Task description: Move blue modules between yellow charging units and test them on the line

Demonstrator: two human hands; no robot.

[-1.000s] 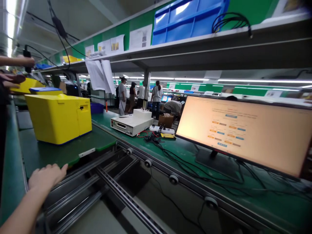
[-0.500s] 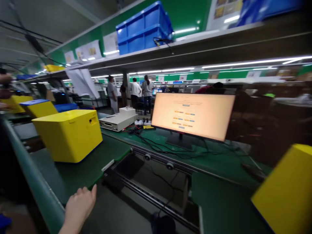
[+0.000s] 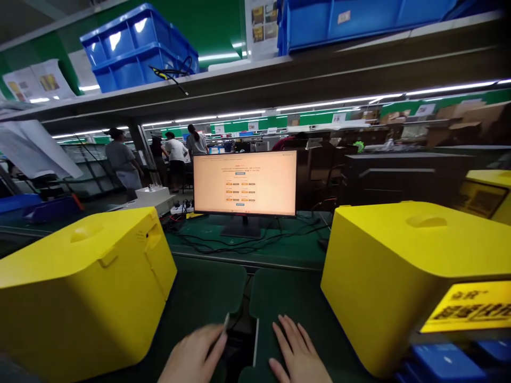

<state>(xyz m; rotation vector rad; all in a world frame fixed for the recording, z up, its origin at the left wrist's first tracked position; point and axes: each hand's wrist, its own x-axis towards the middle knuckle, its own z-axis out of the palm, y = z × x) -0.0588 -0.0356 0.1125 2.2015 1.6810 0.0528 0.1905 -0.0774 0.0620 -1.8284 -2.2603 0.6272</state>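
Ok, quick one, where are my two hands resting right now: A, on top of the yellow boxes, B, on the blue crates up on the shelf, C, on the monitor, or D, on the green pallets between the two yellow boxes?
D: the left hand and right hand lie flat on the green pallets, between the left yellow box and the right yellow box.

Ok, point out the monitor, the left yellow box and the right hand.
monitor (image 3: 245, 183): head view, middle of the lit screen.
left yellow box (image 3: 75, 287): head view, its near side face.
right hand (image 3: 297, 354): head view, back of the hand.
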